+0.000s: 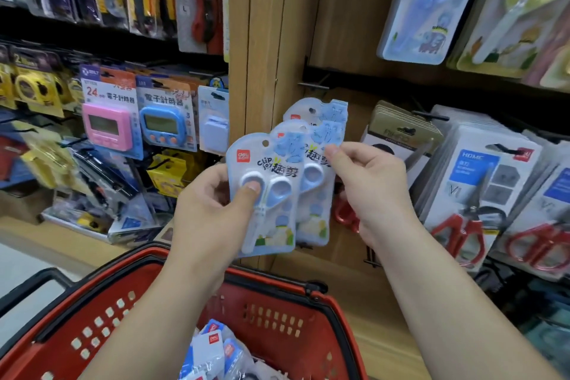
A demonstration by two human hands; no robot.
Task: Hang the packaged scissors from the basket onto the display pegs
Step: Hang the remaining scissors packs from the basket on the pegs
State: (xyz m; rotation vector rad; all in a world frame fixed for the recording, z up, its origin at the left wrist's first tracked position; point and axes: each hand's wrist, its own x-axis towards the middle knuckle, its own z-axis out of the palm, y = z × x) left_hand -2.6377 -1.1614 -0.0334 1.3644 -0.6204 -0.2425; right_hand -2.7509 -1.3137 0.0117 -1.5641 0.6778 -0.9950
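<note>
Wooden shelving fills the far side, with a pale wood upright (268,25) running down the middle. Hung timers (105,123) crowd the left bay, and red-handled shears (456,234) and other scissor cards hang in the right bay.

A bare peg (310,85) sticks out towards the viewer from the dark rail, just right of the upright. It sits above and slightly far of the three blue scissor packs held in a fan.

The left hand (212,210) grips the fan low down. Its thumb presses on the handle loop of the front pack (271,163) and its fingers are curled behind. The right hand (373,191) comes in from the right and pinches the right edge of the middle pack (320,139) with its thumb tip and forefinger. The rear pack (320,111) stands highest, so its hang hole is the nearest to the peg.

All three packs stand roughly upright, hang holes at the top, leaning a little right. The right hand looks nearer the peg, so the coming move is probably to draw one pack free, lift it and push its hole onto the peg tip.

Near and below, a red basket (277,284) holds more packs (216,345), so much of the task seems left.
</note>
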